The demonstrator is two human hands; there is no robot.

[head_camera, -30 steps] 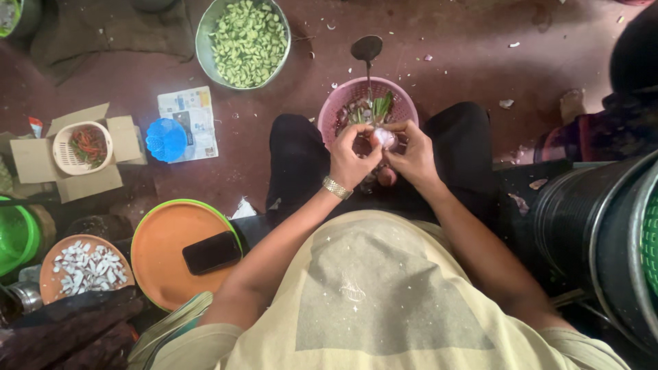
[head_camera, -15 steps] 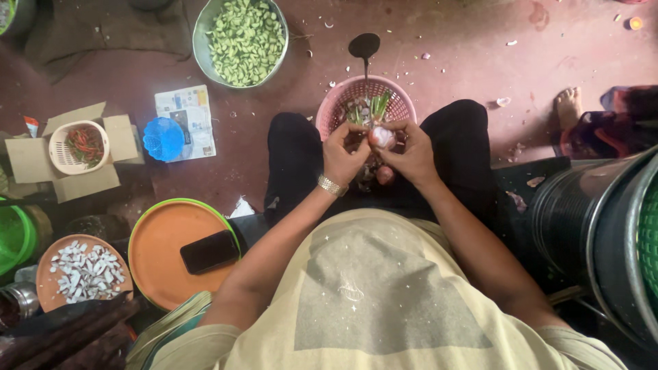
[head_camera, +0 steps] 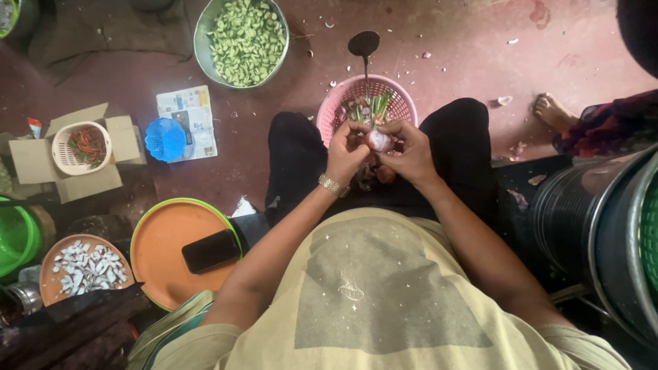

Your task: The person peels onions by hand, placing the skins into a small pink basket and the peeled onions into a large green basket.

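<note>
Pink basket (head_camera: 404, 92) on the floor between the knees — holds peels and green stalks. Just this side of its rim: left hand (head_camera: 347, 152) and right hand (head_camera: 411, 154), both closed on one small onion (head_camera: 378, 140). Onion — light, firm, likely slippery-skinned; best pinched at its ends.

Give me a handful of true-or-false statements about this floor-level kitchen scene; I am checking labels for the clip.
1. Both hands, left hand and right hand, hold a small peeled pinkish onion. True.
2. The round pink plastic basket stands beyond the hands, between the knees. True.
3. The black phone lies in the cardboard box. False: it lies on the round orange tray.
4. The large metal bowl holds red chillies. False: it holds chopped green vegetable pieces.
5. The left wrist wears a metal watch. True.
</note>
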